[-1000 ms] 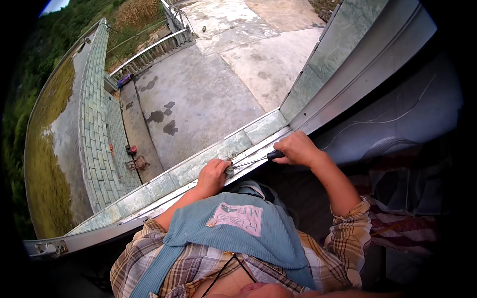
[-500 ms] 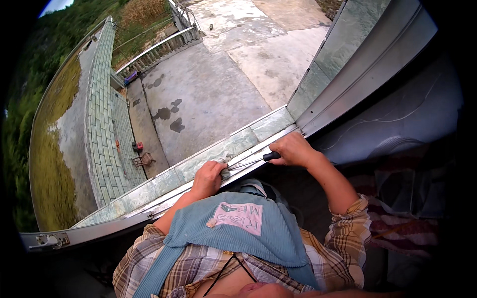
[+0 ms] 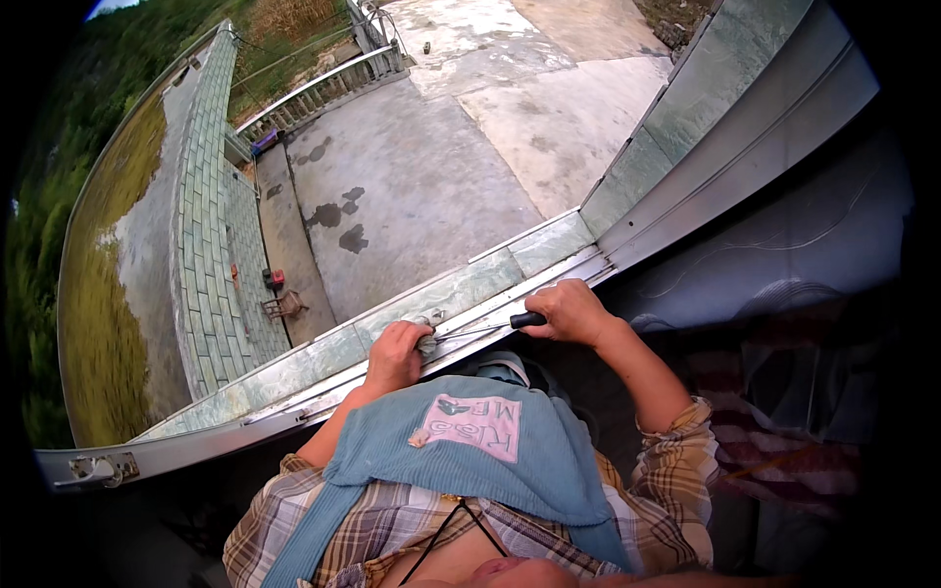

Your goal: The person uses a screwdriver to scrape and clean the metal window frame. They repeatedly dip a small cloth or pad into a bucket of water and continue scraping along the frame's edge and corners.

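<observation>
The right hand (image 3: 571, 312) grips a black-handled screwdriver (image 3: 529, 320); the left hand (image 3: 394, 355) fingers grey cloth tightly pinched (image 3: 427, 344) at the window track (image 3: 490, 312).

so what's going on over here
Someone in a blue apron is at an open window. Their right hand grips a screwdriver by its black handle, its thin shaft lying along the window track. Their left hand is at the shaft's far end, holding what looks like a grey rag. The tip itself is hidden.
</observation>
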Tool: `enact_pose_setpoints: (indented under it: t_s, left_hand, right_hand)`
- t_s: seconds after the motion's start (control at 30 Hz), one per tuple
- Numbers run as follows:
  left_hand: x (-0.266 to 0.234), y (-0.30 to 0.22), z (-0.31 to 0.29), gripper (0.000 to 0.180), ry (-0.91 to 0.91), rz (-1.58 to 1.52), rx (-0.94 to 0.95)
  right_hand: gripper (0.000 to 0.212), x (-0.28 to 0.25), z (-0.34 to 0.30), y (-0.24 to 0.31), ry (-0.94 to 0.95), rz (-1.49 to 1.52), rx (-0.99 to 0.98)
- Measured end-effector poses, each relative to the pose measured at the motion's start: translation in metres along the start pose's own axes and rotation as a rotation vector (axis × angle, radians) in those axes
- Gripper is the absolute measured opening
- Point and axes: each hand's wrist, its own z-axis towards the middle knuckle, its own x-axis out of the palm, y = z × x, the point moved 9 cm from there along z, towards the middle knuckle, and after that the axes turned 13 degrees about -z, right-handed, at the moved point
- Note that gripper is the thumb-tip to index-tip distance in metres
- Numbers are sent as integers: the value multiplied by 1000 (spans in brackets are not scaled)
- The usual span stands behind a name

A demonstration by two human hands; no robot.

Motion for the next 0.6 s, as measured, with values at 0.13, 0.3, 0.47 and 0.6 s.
enact_pose_setpoints:
  t_s: [0.13, 0.3, 0.47, 0.6]
  left_hand:
    - [-26, -7, 7, 42, -70, 14, -11]
    - [-55, -19, 21, 47, -139, 36, 1]
    - [-56, -25, 22, 48, -124, -58, 33]
    - [-43, -22, 20, 49, -91, -164, 69]
  right_hand:
    - [36, -4, 4, 7, -66, 44, 35]
    - [33, -23, 8, 15, -147, 39, 77]
    - [33, -38, -10, 23, -164, -14, 147]
    - [33, -41, -34, 31, -177, -71, 194]
